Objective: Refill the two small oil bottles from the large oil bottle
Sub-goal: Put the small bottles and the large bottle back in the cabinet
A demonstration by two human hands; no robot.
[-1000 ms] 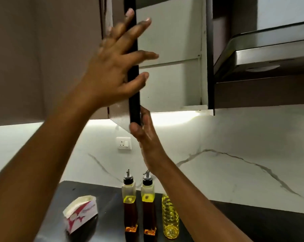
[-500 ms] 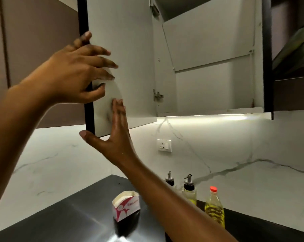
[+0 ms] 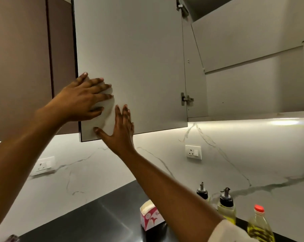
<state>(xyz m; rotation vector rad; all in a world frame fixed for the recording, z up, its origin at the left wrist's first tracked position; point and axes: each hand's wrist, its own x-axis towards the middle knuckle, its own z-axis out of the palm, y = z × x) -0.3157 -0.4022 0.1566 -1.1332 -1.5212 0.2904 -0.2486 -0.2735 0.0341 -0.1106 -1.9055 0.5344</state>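
Head view. The setting is a kitchen: a white marble-pattern backsplash (image 3: pixel 252 154) with wall sockets (image 3: pixel 193 152), a dark countertop (image 3: pixel 88 222), and an overhead wall cabinet (image 3: pixel 252 75) whose door (image 3: pixel 130 58) stands swung wide open, its pale inner face toward the camera. The visible part of the cabinet interior shows no contents.

Task items stand on the countertop at lower right. The two small oil bottles (image 3: pixel 226 205), each with a dark pourer spout, stand side by side against the backsplash; the nearer arm partly hides one. The large oil bottle (image 3: pixel 259 226), red-capped and holding yellow oil, stands just beside them to the right. A small pink-and-white carton (image 3: pixel 150 219) sits to their left.

Step in hand, as judged: handling the cabinet door, not yet the bottles. To do this well, keep the palms flat, guide the door through its swing without slamming, and keep fingers clear of the hinge (image 3: pixel 187 99).

Hand pose: the left hand (image 3: pixel 83 100) lies over the door's free edge, fingers spread flat on the inner face, gripping nothing. The right hand (image 3: pixel 121 130) presses open-palmed near the lower corner, fingers upward, thumb out, holding nothing. Both arms reach up.
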